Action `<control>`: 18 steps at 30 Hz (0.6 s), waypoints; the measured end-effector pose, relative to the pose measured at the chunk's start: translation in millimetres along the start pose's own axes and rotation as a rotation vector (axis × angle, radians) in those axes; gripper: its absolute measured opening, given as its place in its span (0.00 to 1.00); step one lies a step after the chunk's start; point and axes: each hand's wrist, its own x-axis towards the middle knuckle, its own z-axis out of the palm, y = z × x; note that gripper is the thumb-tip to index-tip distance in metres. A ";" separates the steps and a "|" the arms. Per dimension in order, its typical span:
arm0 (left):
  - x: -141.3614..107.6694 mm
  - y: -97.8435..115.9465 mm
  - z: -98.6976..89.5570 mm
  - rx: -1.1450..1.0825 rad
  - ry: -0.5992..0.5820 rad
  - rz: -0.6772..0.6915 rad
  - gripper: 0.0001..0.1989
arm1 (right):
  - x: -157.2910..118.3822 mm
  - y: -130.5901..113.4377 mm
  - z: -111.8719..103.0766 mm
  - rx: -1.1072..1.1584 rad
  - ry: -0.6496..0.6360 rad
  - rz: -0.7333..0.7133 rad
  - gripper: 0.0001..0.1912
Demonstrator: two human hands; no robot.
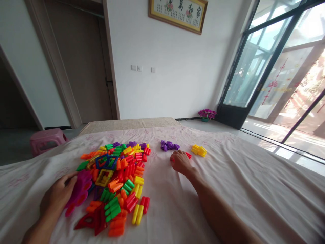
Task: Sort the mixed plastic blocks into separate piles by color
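Observation:
A mixed heap of plastic pieces (pixel 124 169) in red, orange, yellow, green and purple lies left of centre on the cloth. At its left edge my left hand (pixel 59 191) is closed on a magenta scalloped piece (pixel 81 189). My right hand (pixel 181 161) rests low over the cloth, fingers curled down, with red showing at both sides of it; what its fingers hold is mostly hidden. Just beyond it sits a small purple pile (pixel 169 145). Several yellow pieces (pixel 199 150) lie together to its right.
A pale floral cloth (pixel 241 189) with folds covers the broad surface. A pink stool (pixel 48 140) stands beyond its left side. Potted magenta flowers (pixel 207 114) are on the floor near the glass doors.

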 end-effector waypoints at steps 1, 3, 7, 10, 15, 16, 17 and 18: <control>-0.8 0.9 -1.1 -0.017 -0.025 -0.026 0.30 | -0.7 -4.2 0.2 0.028 0.027 -0.018 0.12; -2.0 3.0 -2.9 -0.045 -0.068 -0.067 0.30 | -3.5 -18.4 1.2 0.135 0.050 -0.083 0.13; -2.1 5.2 -3.2 -0.065 -0.085 -0.080 0.30 | -10.5 -61.1 7.1 0.400 0.004 -0.246 0.13; -1.2 3.6 -1.6 -0.069 -0.073 -0.089 0.30 | -12.0 -89.5 14.1 0.521 -0.012 -0.267 0.15; -1.6 2.7 -2.9 -0.072 -0.045 -0.069 0.30 | -8.5 -110.8 28.0 0.551 -0.032 -0.205 0.15; -1.7 3.1 -3.5 -0.071 -0.044 -0.066 0.30 | -8.0 -111.8 30.7 0.544 -0.033 -0.199 0.14; -1.5 3.3 -3.7 -0.067 -0.044 -0.066 0.30 | -7.7 -112.1 33.3 0.539 -0.031 -0.196 0.12; -0.9 3.0 -3.5 -0.058 -0.045 -0.065 0.30 | -7.4 -111.8 35.5 0.537 -0.026 -0.194 0.11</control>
